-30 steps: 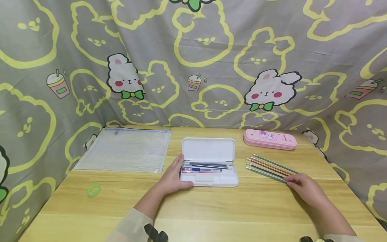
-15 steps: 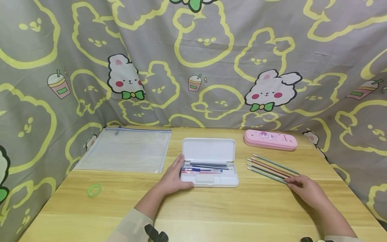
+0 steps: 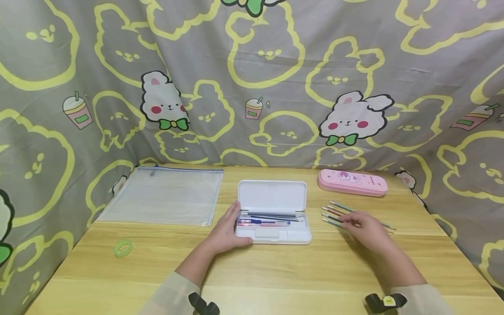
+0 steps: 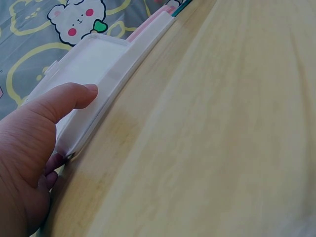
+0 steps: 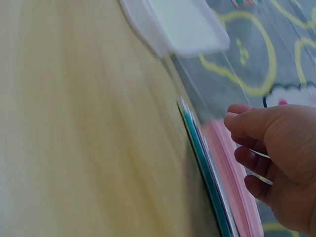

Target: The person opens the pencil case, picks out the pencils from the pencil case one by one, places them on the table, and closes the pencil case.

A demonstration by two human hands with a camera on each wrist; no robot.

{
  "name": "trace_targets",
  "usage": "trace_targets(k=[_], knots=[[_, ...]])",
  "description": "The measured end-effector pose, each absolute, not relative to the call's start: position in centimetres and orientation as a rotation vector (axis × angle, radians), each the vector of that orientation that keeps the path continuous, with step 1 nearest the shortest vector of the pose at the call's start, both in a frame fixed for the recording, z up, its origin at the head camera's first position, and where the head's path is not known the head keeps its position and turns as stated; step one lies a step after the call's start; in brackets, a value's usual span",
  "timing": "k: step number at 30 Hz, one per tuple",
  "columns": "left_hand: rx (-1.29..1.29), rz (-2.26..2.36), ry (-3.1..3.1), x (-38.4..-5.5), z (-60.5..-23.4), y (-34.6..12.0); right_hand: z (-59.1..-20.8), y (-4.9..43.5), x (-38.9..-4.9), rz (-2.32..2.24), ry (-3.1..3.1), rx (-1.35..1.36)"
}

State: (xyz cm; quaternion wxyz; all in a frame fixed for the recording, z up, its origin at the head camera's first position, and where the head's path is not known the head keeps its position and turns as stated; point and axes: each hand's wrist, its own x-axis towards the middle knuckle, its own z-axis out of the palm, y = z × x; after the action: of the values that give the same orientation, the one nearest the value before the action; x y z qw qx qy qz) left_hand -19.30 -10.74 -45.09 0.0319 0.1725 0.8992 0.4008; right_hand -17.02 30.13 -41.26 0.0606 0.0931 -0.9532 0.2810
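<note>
Head view: I've got the left hand (image 3: 225,232) gripping the white pencil case (image 3: 271,195) at its left side, thumb along the front edge. Lid up; inside, dark pencils (image 3: 271,215) at the back, a blue-capped pen (image 3: 257,221) ahead of them, a pale rectangular block (image 3: 267,233) at the front. Right hand (image 3: 368,232) is over the fanned pencils (image 3: 341,206) to the case's right, fingers loosely bent; contact unclear from up here. Pink pencil case (image 3: 352,182) lies behind those, mesh zip pouch (image 3: 163,197) far left, green ring (image 3: 116,249) in front of it on the wooden table (image 3: 291,280).

Left wrist view: I see the thumb bent over the white case, fingers tucked at its near corner.

Right wrist view: fingers curled loosely, nothing held, a gap showing between them and the fanned pencils
</note>
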Motion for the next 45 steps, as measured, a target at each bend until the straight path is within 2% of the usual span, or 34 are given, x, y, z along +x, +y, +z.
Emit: trace_targets(k=[8, 20, 33, 45], knots=[[0.532, 1.232, 2.762, -19.2, -45.1, -10.7, -41.0, 25.1, -19.0, 0.962, -2.817, 0.484], [0.522, 1.235, 2.766, -19.3, -45.2, -10.8, -41.6, 19.7, -20.8, 0.939, -2.918, 0.597], [0.529, 1.239, 2.765, -19.4, -45.2, -10.8, -42.1, 18.0, -21.6, 0.472, -2.969, 0.639], [0.527, 1.233, 2.765, -19.3, -45.2, -10.8, -42.4, 17.9, -21.5, 0.568, -2.927, 0.728]])
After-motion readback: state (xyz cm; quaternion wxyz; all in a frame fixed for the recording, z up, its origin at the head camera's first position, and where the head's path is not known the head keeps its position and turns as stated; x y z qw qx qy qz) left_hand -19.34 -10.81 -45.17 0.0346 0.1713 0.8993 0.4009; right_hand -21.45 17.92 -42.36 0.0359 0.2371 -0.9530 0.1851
